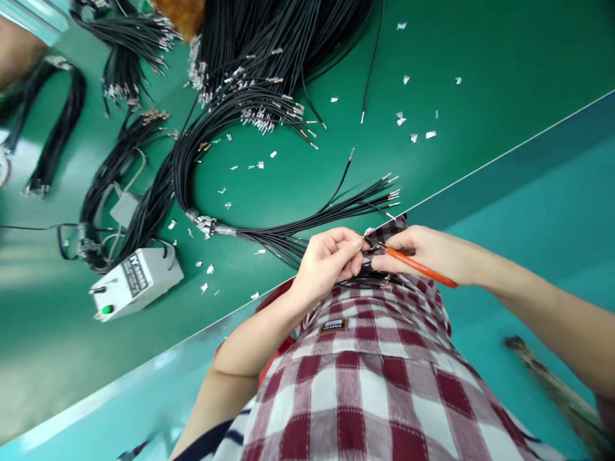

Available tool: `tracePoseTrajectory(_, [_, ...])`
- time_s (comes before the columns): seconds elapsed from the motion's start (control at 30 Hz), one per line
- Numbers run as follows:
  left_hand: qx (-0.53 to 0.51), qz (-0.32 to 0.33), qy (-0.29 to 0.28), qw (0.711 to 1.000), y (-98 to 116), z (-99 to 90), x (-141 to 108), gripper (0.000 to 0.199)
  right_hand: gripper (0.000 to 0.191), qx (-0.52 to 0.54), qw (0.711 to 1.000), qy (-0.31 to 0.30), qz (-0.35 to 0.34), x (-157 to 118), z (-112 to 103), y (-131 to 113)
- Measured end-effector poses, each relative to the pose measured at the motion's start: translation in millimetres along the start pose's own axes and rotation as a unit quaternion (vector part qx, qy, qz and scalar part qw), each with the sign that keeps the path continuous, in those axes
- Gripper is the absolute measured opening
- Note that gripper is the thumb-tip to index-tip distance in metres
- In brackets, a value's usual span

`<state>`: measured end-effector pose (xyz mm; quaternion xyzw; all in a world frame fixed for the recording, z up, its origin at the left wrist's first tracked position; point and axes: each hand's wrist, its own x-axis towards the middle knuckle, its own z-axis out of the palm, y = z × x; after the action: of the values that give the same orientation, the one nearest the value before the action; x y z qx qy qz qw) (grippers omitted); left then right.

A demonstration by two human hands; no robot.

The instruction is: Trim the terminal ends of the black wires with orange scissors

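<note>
My left hand (327, 257) is closed in a pinch on the end of a black cable at the table's front edge. Closed around a pair of red-handled pliers (420, 265) is my right hand (427, 250); the metal jaws meet the cable end at my left fingertips. The exact contact there is too small to make out. Other strands of the black cable bundle (288, 227) fan out beside and under my hands, several with bare metallic tips. Clear tape or wrap (211, 225) binds this bundle farther left.
A white box (139, 282) with a green button stands on the green table (298, 173) at the left. Large heaps of black cables (269, 38) lie at the back, and more bundles (52, 121) lie at far left. Small white scraps (401, 120) are scattered about.
</note>
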<state>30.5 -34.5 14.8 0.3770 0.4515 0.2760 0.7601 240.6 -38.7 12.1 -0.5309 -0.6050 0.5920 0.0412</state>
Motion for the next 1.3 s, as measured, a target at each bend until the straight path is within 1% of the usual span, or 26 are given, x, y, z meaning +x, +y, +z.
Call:
tracePoseTrajectory(0.17, [0.007,-0.003,0.006,1.000,-1.2,0.0,0.0,0.035,0.059,-0.007,1.000,-0.004,-0.001,1.9,-0.8,-3.1])
tracePoseTrajectory(0.33, [0.004,0.002,-0.001,1.000,-2.7,-0.6,0.2,0.033,0.062,0.019,0.999,-0.044,-0.006,4.3,-2.1,-4.2])
tracePoseTrajectory(0.43, [-0.003,0.007,-0.007,1.000,-4.0,-1.2,0.2,0.031,0.063,0.016,0.999,-0.052,0.006,4.3,-1.9,-4.1])
tracePoseTrajectory(0.5, [-0.008,0.009,-0.010,1.000,-4.8,-1.3,0.2,0.030,0.063,-0.008,0.999,-0.037,0.010,2.8,-1.5,-6.2])
tracePoseTrajectory(0.57, [-0.011,0.010,-0.010,1.000,-5.4,-1.1,0.2,0.029,0.063,-0.056,0.998,0.001,0.018,0.2,-1.2,-10.2])
tracePoseTrajectory(0.67, [-0.013,0.010,-0.004,1.000,-6.0,-0.3,0.2,0.028,0.060,-0.130,0.989,0.055,0.035,-4.1,-0.9,-17.8])
tracePoseTrajectory(0.8, [-0.009,0.012,0.005,1.000,-6.9,0.8,-0.3,0.029,0.059,-0.168,0.983,0.067,0.037,-6.8,-0.7,-25.6])
tracePoseTrajectory(0.9, [-0.004,0.018,0.016,1.000,-8.1,1.6,-2.1,0.030,0.058,-0.171,0.982,0.067,0.036,-5.9,0.2,-26.1])
tracePoseTrajectory(0.97, [-0.005,0.025,0.025,0.999,-8.6,2.3,-3.7,0.029,0.056,-0.152,0.986,0.058,0.031,-4.6,2.0,-22.6])
tracePoseTrajectory(1.13, [-0.045,0.038,0.044,0.997,-7.9,3.9,-4.0,0.032,0.053,-0.107,0.993,0.040,0.025,-2.2,11.5,-3.8])
tracePoseTrajectory(1.2, [-0.055,0.029,0.038,0.997,-7.0,3.8,-2.5,0.035,0.050,-0.112,0.992,0.053,0.013,-2.6,16.0,2.6])
tracePoseTrajectory(1.3, [-0.055,0.027,0.027,0.998,-5.2,2.4,-0.4,0.036,0.044,-0.110,0.990,0.089,-0.024,-4.8,20.6,6.8])
